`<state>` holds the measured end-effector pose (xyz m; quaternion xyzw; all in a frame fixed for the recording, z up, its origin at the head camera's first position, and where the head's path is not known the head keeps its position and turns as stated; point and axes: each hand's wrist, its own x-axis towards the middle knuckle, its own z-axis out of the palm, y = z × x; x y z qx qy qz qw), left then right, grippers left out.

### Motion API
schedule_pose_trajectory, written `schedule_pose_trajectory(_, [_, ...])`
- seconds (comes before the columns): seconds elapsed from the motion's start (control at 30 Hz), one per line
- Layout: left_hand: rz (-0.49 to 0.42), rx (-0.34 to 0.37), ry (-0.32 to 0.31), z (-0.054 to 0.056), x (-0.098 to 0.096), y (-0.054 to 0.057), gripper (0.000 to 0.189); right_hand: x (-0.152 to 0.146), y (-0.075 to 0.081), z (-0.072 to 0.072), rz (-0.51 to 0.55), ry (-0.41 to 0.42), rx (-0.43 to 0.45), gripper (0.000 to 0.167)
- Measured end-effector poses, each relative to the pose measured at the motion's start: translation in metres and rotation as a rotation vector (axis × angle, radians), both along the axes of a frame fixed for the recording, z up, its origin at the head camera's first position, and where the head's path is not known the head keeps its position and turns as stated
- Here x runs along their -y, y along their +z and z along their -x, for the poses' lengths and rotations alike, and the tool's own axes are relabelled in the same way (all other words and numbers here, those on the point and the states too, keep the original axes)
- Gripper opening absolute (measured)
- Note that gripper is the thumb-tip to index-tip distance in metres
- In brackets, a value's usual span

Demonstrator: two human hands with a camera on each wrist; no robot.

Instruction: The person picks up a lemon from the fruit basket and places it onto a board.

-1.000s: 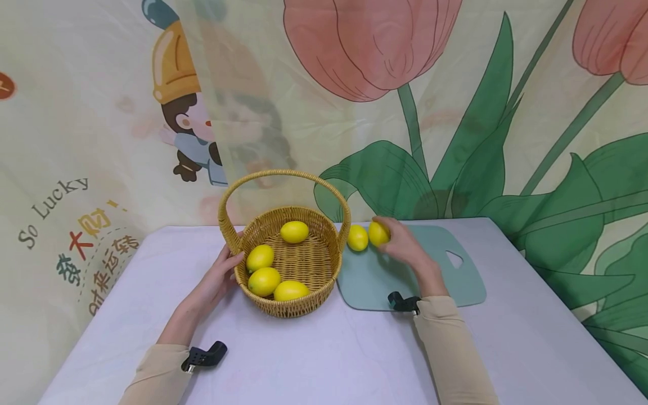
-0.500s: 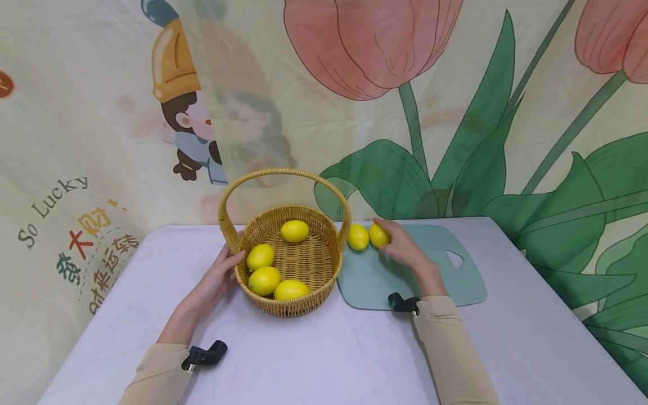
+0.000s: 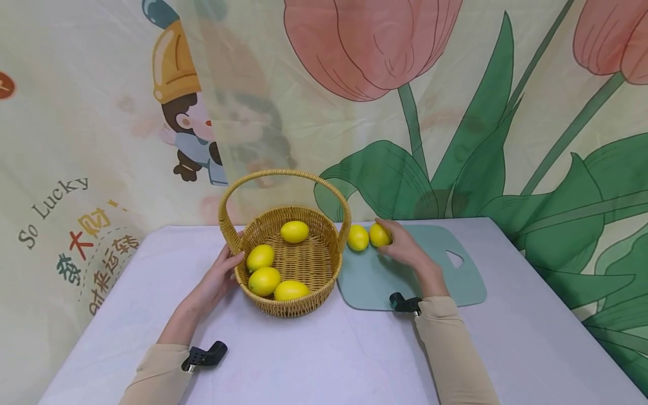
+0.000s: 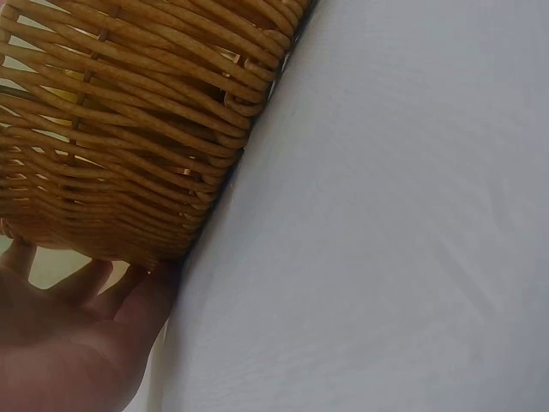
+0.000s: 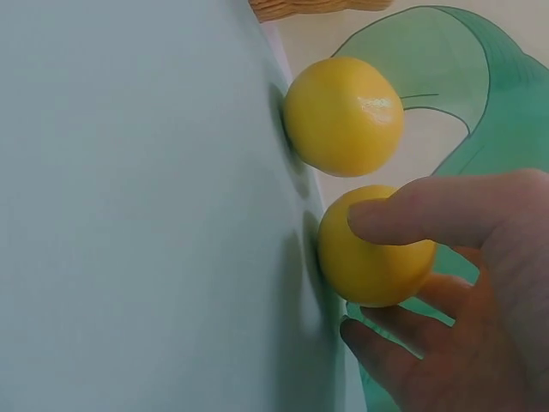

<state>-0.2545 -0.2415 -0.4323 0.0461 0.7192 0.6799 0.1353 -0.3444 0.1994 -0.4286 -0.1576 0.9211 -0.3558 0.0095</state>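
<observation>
Right hand (image 3: 409, 250) pinching one lemon (image 3: 379, 234) between thumb and fingers, over far left part of grey-green board (image 3: 405, 284). Second lemon (image 3: 358, 238) sitting just beside it, on basket side. Left hand (image 3: 215, 281) touching outer left wall of wicker basket (image 3: 288, 309), fingers spread. Basket standing on white table (image 3: 304, 360), four lemons (image 3: 295, 232) lying inside.

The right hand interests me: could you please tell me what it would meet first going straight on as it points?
The right hand holds one lemon; beyond that, the second lemon, just to its left, looks likely to be met first, though exact line and depth are unclear.
</observation>
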Motion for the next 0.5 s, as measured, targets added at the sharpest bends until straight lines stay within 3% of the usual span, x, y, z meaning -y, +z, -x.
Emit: schedule_pose_trajectory(0.5, [-0.004, 0.002, 0.005, -0.0012, -0.0011, 0.0020, 0.063, -0.0049, 0.0056, -0.0006, 0.012, -0.022, 0.027, 0.078])
